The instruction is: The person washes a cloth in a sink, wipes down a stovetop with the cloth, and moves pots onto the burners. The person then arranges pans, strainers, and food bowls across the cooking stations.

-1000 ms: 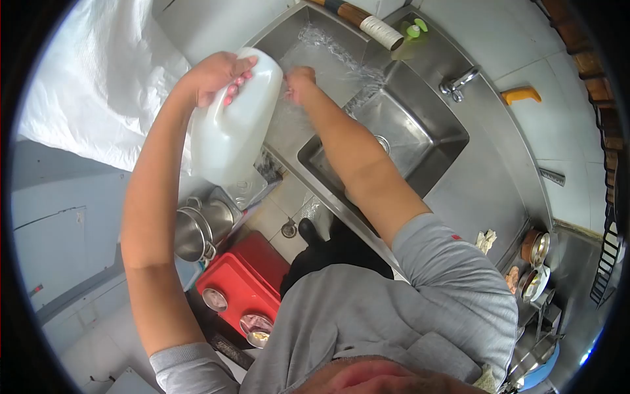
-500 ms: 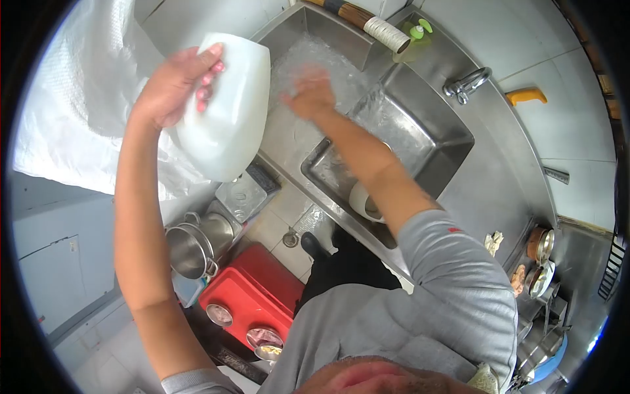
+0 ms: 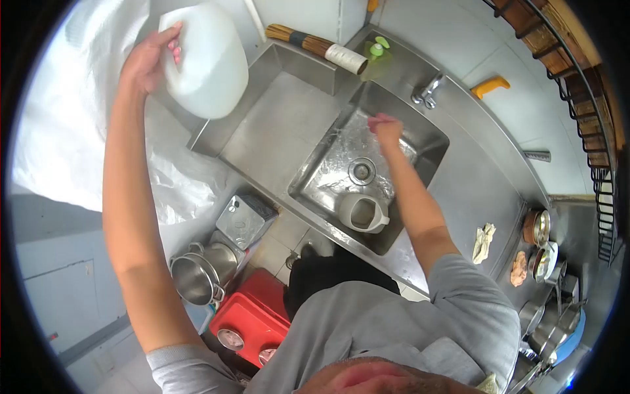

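A translucent white plastic jug [image 3: 210, 65] hangs at the upper left, beyond the sink's left end. My left hand [image 3: 149, 58] is wrapped round its handle side. Over the far part of the steel sink basin [image 3: 321, 177] is my right hand [image 3: 386, 128], its fingers drawn together; whether anything is in them is too small to tell. Near the basin's front lies a whitish pitcher [image 3: 363, 213] with its mouth facing up, beside the round drain [image 3: 361, 171]. Wet streaks shine on the basin floor.
A bristle brush [image 3: 315, 49] and a green-topped bottle [image 3: 377, 49] rest behind the basin, near the faucet [image 3: 428, 92]. A yellow handle [image 3: 491, 86] is at the wall. Pots [image 3: 197, 276] and a red bin [image 3: 252, 315] stand below; a cloth [image 3: 483, 243] lies right.
My left hand has carried the jug up and left. My right hand has moved right, from the raised sink surface to over the basin. Water that covered the raised surface has drained off.
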Demonstrator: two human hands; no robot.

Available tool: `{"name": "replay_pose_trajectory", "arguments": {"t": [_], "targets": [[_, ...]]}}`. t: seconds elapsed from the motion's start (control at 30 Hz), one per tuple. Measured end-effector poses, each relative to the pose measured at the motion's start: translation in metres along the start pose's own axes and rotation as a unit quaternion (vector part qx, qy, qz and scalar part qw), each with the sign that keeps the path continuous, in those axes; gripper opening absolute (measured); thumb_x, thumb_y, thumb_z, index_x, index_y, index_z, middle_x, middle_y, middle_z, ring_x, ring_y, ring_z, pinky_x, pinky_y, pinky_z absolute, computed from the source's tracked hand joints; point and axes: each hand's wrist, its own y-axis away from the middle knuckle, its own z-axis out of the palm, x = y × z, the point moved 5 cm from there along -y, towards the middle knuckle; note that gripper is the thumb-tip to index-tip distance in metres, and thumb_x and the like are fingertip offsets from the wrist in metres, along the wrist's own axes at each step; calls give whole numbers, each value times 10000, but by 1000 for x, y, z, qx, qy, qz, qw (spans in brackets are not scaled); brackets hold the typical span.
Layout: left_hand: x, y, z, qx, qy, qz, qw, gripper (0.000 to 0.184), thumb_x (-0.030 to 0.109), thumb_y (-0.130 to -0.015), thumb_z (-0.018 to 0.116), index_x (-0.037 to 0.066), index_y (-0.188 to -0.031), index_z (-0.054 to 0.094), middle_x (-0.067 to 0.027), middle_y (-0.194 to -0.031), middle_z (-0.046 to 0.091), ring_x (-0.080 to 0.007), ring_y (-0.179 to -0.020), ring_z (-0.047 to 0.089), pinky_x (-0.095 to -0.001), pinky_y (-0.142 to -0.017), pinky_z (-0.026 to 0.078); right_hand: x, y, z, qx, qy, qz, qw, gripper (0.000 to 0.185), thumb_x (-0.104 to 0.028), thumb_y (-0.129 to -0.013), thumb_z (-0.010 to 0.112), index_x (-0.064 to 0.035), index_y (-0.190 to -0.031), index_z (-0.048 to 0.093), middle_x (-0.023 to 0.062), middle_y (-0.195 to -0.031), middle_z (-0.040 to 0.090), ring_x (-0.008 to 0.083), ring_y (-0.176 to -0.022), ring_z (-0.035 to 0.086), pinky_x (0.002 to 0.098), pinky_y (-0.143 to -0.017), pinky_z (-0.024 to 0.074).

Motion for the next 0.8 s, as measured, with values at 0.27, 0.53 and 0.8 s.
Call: {"name": "replay_pose_trajectory", "arguments": {"t": [0.27,0.53,0.8], "targets": [[-56,-160,-45,-77,82,-7,994,200,215,-964,630,92,-826,554,32,-703,511,-93,-666,515,-243,-635,462,-61,-56,-147,112,-200,138,964,224,-182,-977,564,16,-1080,575,158,-901,652,237,-689,670,341,-529,575],[-41,-181,-32,19,-151,70,986,273,286,-925,677,38,-1026,627,-38,-854,609,-146,-835,597,-302,-832,477,-61,-80,-154,32,-152,78,985,245,-51,-939,583,44,-1164,605,155,-930,691,220,-772,703,292,-633,619],[-54,18,119,63,-323,278,902,398,344,-911,683,28,-1148,630,-115,-1190,653,-261,-1116,613,-372,-933,472,-89,-3,-128,284,429,-266,815,304,-46,-781,694,-81,-1083,691,138,-967,729,327,-867,710,391,-801,576]]}}
